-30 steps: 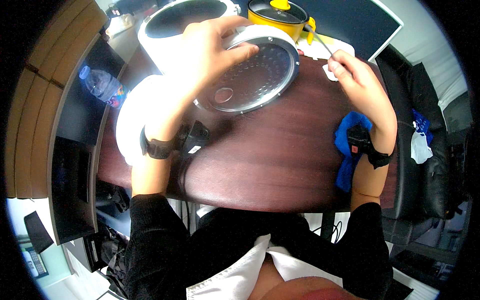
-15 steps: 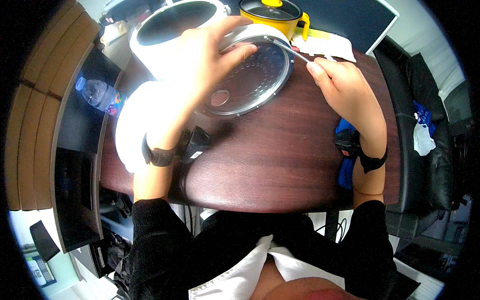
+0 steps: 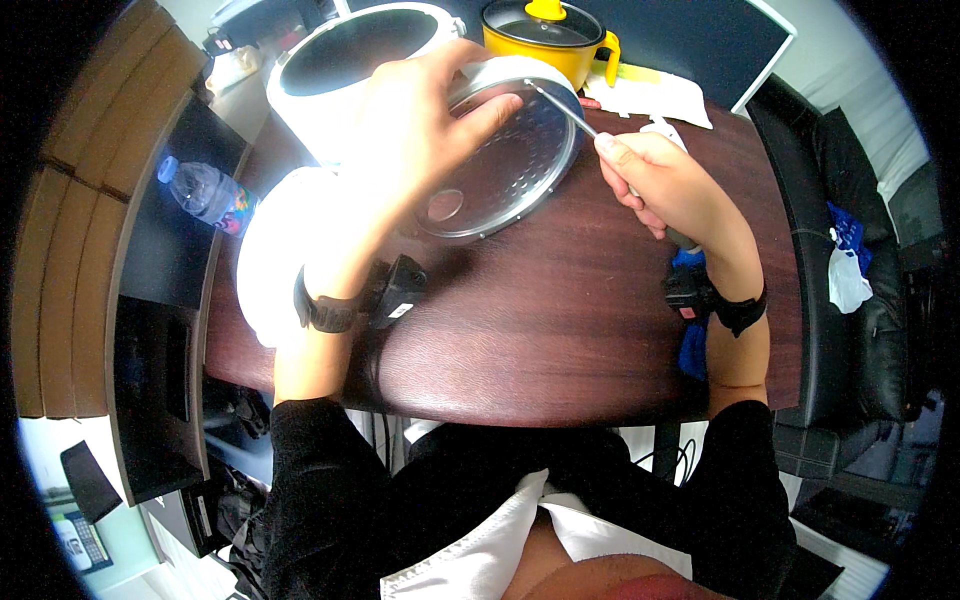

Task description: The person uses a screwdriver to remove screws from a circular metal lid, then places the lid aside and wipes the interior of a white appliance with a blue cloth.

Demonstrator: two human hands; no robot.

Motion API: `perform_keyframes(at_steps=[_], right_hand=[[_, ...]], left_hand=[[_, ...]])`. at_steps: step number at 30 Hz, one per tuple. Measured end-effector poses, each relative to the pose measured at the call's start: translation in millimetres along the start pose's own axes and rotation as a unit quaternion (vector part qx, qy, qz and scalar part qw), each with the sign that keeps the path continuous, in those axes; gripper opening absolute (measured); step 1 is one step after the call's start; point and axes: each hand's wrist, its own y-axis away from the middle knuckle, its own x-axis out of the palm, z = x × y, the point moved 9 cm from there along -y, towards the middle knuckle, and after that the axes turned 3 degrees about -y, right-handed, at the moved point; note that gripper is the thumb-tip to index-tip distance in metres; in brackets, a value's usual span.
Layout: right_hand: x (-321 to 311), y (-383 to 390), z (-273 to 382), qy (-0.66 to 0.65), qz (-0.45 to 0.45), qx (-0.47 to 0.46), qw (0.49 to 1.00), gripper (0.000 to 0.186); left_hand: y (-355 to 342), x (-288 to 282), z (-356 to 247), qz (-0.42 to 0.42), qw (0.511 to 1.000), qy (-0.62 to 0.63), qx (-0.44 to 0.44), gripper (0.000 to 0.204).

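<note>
My left hand (image 3: 425, 120) grips the upper edge of a round lid (image 3: 515, 165), thumb across its underside. The lid has a white rim and a shiny, dimpled inner plate, and it is held tilted above the table. In my right hand (image 3: 670, 180) is a screwdriver (image 3: 563, 110), its thin shaft pointing up and left. The tip meets the lid's rim at a small spot near the top; whether a screw sits there is too small to tell. Behind my left hand stands a white cylindrical cooker body (image 3: 300, 112), open at the top, with a dark inside.
A yellow pot (image 3: 535, 45) with a glass lid stands at the back, beside a white packet (image 3: 650, 95). Left of my forearm lies a white rounded piece (image 3: 270, 265), washed out by glare. A water bottle (image 3: 205, 195) lies near the brown table's (image 3: 540, 340) left edge.
My right hand has shifted left and slightly down, its fingers now curled further round the handle. The screwdriver tip has moved a little left along the rim. The lid has barely moved.
</note>
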Motion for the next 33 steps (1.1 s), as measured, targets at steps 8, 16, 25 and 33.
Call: perform_keyframes(at_steps=[8,16,25,33], right_hand=[[11,8,5,0.027,-0.024,-0.018,0.999,0.044],[24,17,7,-0.013,-0.007,0.008,1.0,0.044],[43,23,6,-0.17,0.085,-0.011,0.982,0.047],[72,26,8,-0.338,0.126,-0.029,0.932,0.047]], left_hand=[[0,-5,-2,0.056,0.998,-0.033,-0.016,0.043],[7,-4,-6,0.036,0.999,-0.025,0.017,0.043],[11,-17,-23,-0.015,0.998,-0.041,0.038,0.04],[14,-22,-29,-0.05,0.997,-0.044,0.047,0.036]])
